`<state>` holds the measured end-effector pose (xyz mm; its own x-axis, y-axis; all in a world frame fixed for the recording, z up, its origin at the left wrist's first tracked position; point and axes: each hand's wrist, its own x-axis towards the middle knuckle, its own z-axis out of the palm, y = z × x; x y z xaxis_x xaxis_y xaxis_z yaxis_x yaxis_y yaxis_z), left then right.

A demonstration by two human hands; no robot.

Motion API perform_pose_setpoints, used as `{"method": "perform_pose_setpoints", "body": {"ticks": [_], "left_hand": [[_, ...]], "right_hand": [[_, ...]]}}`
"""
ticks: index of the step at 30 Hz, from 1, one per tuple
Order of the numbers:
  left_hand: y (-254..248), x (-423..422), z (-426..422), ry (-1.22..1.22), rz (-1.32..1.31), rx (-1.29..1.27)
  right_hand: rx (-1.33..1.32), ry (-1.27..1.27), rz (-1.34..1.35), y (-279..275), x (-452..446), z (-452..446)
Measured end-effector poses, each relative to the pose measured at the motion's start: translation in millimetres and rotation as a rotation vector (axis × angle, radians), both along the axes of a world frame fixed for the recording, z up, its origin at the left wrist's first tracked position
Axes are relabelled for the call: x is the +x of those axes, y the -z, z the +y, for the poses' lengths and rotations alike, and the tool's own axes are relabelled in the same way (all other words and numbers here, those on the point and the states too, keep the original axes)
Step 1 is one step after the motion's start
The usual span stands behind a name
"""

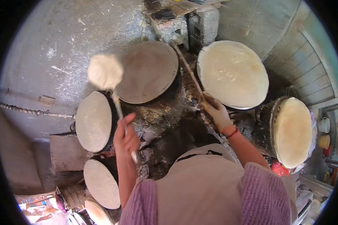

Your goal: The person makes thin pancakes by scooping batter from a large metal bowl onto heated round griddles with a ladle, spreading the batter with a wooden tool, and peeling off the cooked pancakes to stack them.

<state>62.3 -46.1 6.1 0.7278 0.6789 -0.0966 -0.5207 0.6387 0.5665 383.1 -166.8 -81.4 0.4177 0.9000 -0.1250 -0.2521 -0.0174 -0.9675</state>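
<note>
My left hand (126,137) is closed around the handle of a ladle (106,71). Its bowl looks full or coated with pale batter and is slightly blurred, raised by the left edge of a bare round griddle (150,73). My right hand (216,112) grips the near end of a long wooden stick (189,71), which slants up and away between that griddle and a large round flatbread (233,73) on the right. The stick's far end lies near the bare griddle's right edge. On the left, another pale round flatbread (94,122) is close to my left hand.
A flatbread (293,131) covers a drum-like stove at right. More pale rounds (101,183) lie at lower left. Concrete blocks (171,30) stand behind the griddles, against a grey wall (75,33). A twisted rod (33,110) runs along the left. Cups (324,125) are at far right.
</note>
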Motion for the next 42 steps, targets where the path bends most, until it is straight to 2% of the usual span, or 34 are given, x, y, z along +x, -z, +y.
{"method": "perform_pose_setpoints", "body": {"ticks": [1, 2, 3, 5, 7, 8, 9, 10, 11, 13, 14, 16, 17, 19, 21, 24, 26, 27, 28, 30, 32, 33, 34, 37, 39, 40, 42], "left_hand": [[-5.9, 18.8, 27.8, 0.015, 0.092, 0.017], [-9.1, 34.3, 53.2, 0.054, 0.063, -0.015], [-12.4, 48.8, 79.3, 0.147, 0.013, -0.095], [-9.6, 79.9, 125.9, 0.223, 0.078, -0.234], [21.7, 104.2, 166.6, 0.278, 0.256, -0.133], [25.1, 118.5, 169.0, 0.288, 0.245, -0.132], [29.2, 132.9, 166.5, 0.190, 0.416, -0.132], [33.7, 144.0, 165.0, 0.094, 0.590, -0.130], [42.5, 151.5, 164.9, 0.108, 0.587, -0.131], [62.4, 156.7, 166.5, -0.029, 0.511, -0.152], [64.4, 156.3, 172.8, -0.019, 0.506, -0.156], [66.9, 151.2, 184.3, -0.190, 0.529, -0.118], [68.4, 146.0, 191.4, -0.190, 0.525, -0.127], [71.5, 128.7, 204.7, -0.400, 0.525, -0.058], [72.3, 103.3, 211.3, -0.476, 0.492, -0.052], [71.2, 56.1, 210.4, -0.552, 0.488, -0.054], [72.7, 13.2, 201.0, -0.556, 0.515, -0.077], [72.9, -14.1, 197.2, -0.532, 0.504, -0.075], [71.8, -41.2, 193.6, -0.501, 0.491, -0.070], [61.0, -103.0, 171.2, -0.426, 0.488, -0.021], [27.9, -118.9, 136.7, -0.527, 0.632, 0.011], [30.9, -127.7, 126.9, -0.517, 0.636, 0.006], [35.1, -133.0, 122.0, -0.505, 0.658, -0.057], [51.8, -138.3, 121.6, -0.513, 0.677, -0.125], [50.3, -144.1, 116.7, -0.534, 0.668, -0.113], [44.5, -147.0, 112.1, -0.598, 0.677, -0.114], [32.8, -155.4, 103.4, -0.674, 0.664, -0.107]], "right_hand": [[-0.126, 0.027, 0.065, -19.1, -1.9, 1.3], [-0.248, 0.057, 0.126, -27.5, -3.2, 7.0], [-0.234, 0.061, 0.135, -21.3, -3.7, 15.4], [-0.146, 0.142, 0.050, -6.2, -14.7, 21.2], [-0.113, 0.143, -0.007, -5.0, -31.3, 28.3], [-0.083, 0.124, -0.077, -5.6, -34.8, 31.1], [-0.026, 0.183, -0.255, 10.7, -41.0, 36.7], [-0.037, 0.192, -0.258, 23.0, -46.7, 40.1], [-0.079, 0.207, -0.376, 30.4, -51.7, 45.4], [-0.210, 0.231, -0.603, 29.8, -57.8, 55.7], [-0.219, 0.238, -0.609, 27.1, -61.3, 62.1], [-0.443, 0.214, -0.788, 23.1, -69.0, 73.6], [-0.350, 0.226, -0.822, 38.4, -70.2, 84.6], [-0.333, 0.168, -0.782, 27.1, -75.1, 118.4], [-0.300, 0.111, -0.746, 13.3, -74.8, 161.9], [-0.368, -0.011, -0.840, -2.8, -68.6, 213.6], [-0.442, -0.101, -1.035, -10.5, -65.8, 229.4], [-0.490, -0.125, -0.969, -9.7, -59.1, 227.4], [-0.344, -0.075, -0.652, -30.6, -60.4, 210.6], [-0.136, 0.056, -0.587, -8.0, -44.9, 173.0], [-0.219, 0.086, -0.537, 21.8, -48.9, 162.3], [-0.308, 0.129, -0.458, 3.5, -66.6, 163.7], [-0.299, 0.094, -0.479, -13.1, -87.8, 176.7], [-0.349, -0.016, -0.467, -3.8, -92.8, 227.3], [-0.544, -0.159, -0.665, -24.2, -87.9, 241.9], [-0.535, -0.150, -0.673, -27.2, -79.9, 231.7], [-0.235, -0.073, -0.457, -21.9, -52.9, 198.7]]}}
